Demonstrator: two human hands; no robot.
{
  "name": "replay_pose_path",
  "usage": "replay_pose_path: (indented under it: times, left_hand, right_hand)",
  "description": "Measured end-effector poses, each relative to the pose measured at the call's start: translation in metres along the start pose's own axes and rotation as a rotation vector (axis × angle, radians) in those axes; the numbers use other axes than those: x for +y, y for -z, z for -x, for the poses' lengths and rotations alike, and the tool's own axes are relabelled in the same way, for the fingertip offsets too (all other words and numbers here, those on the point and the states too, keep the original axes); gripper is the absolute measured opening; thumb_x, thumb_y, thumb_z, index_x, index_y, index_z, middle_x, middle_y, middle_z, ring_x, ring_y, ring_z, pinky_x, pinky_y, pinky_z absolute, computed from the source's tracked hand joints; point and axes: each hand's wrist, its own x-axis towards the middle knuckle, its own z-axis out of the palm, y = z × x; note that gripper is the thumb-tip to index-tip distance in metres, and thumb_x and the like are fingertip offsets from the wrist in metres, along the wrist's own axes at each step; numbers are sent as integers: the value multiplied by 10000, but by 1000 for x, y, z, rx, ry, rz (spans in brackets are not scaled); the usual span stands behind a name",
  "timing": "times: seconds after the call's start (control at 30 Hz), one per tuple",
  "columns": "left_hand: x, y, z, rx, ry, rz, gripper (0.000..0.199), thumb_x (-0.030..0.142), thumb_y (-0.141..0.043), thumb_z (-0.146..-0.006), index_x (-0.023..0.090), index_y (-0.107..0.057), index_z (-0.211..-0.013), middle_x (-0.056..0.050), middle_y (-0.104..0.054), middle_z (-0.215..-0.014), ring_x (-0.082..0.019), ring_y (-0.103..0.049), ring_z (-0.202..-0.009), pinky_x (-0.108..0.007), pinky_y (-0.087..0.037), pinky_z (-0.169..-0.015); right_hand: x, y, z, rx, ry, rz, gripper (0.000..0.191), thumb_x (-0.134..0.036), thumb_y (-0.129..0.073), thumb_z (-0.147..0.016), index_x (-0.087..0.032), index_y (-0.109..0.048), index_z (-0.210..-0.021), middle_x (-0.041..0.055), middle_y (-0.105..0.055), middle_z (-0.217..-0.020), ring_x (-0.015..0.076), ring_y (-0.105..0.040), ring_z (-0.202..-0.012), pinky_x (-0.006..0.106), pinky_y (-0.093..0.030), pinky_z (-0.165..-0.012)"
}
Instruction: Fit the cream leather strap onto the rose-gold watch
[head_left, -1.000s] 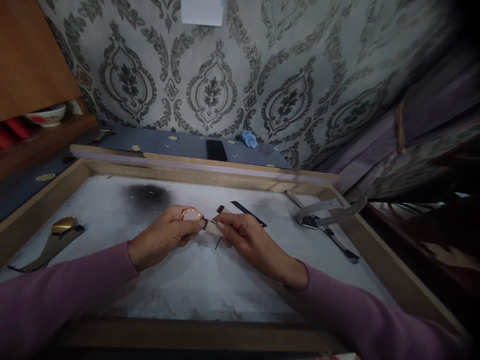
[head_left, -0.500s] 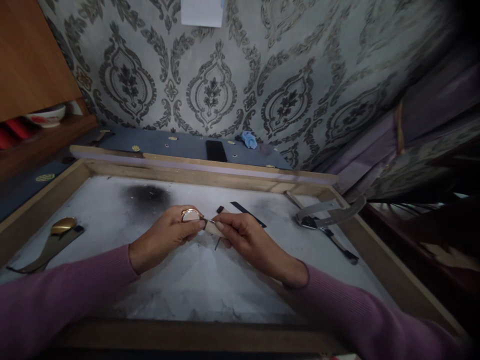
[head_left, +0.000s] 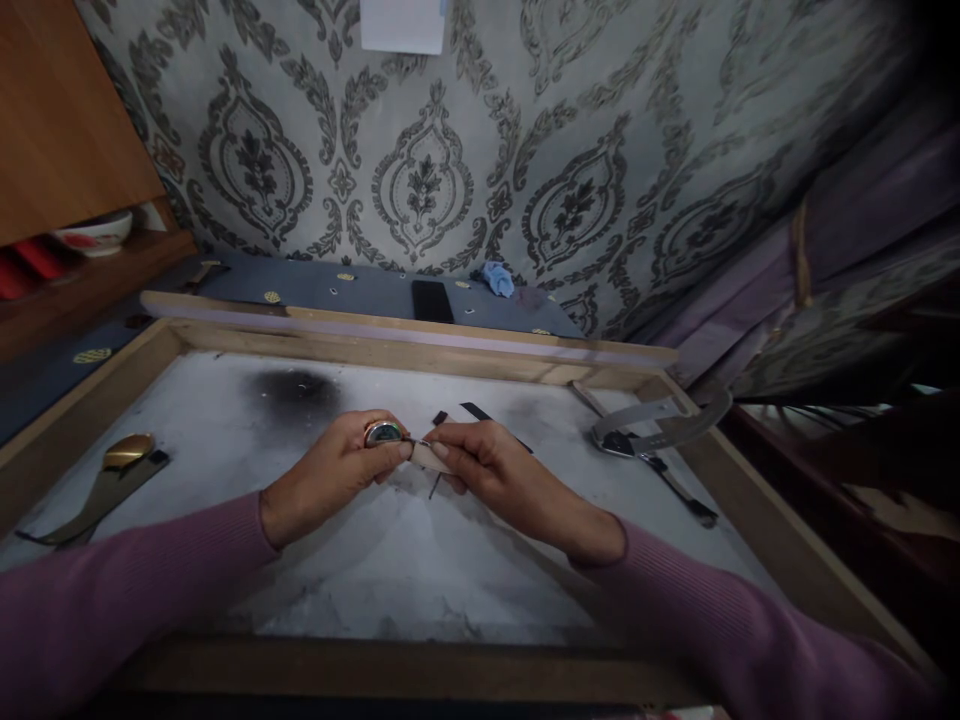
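Observation:
A round watch case [head_left: 384, 432] with a rose-gold rim sits between the thumb and fingers of my left hand [head_left: 337, 462], its face turned partly up. My right hand [head_left: 491, 470] pinches a pale watch strap [head_left: 431, 458] close to the case's right side. Both thumbs nearly meet where strap and case come together. Whether the two are joined there is hidden by the fingertips. A thin dark strip [head_left: 435, 487] pokes out below my right fingers.
A wooden-rimmed tray [head_left: 420, 355] surrounds the work. Inside lie a gold watch with an olive strap [head_left: 124, 470] at left, a grey-strapped watch [head_left: 626, 440] at right, and black strap pieces [head_left: 476, 411] behind my right hand. Beyond the rim are a phone [head_left: 432, 301] and blue cloth [head_left: 498, 280].
The watch case has tilted slightly, so its face now looks dark with a green glint instead of bright white. Both hands keep almost the same place and grip.

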Motion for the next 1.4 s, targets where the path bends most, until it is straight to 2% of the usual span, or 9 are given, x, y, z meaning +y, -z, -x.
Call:
replay_pose_path:
  times: [0.43,0.67,1.0,1.2,1.4]
  left_hand:
    - [-2,-4,1,43,-51,-12,198,329,-549,-784,152,-531,-697,66,-389,-561,-80,-318,-512,-228,-240,-482]
    - [1,-6,0,74,-67,26,215,350,-563,-783,156,-532,-697,70,-373,-549,-80,-307,-506,-230,-242,-482]
    - [5,-8,1,60,59,273,233,351,-624,-741,150,-524,-680,77,-371,-514,-58,-285,-460,-219,-198,-440]
    - [6,-9,2,35,110,320,255,340,-616,-753,157,-482,-636,79,-360,-506,-48,-250,-447,-219,-166,-429]
    - [8,-8,3,12,92,318,264,331,-610,-767,161,-472,-619,76,-347,-498,-52,-246,-449,-226,-159,-429]
  right_hand:
    - [-4,6,-1,-61,-40,-48,297,-189,-407,-917,-162,-495,-635,-38,-434,-553,81,-374,-499,225,-302,-520]
    - [1,2,-1,-14,-74,-71,290,-194,-406,-920,-162,-494,-645,-41,-432,-542,77,-358,-487,219,-285,-496]
    - [2,2,0,16,17,-27,304,-221,-409,-934,-169,-461,-639,-41,-426,-554,79,-373,-506,216,-302,-511]
    - [2,3,2,4,43,25,295,-202,-395,-937,-160,-486,-659,-40,-436,-556,74,-372,-502,212,-306,-516]
    - [-1,5,2,3,67,50,271,-199,-399,-938,-163,-488,-685,-39,-436,-575,77,-375,-515,212,-305,-516]
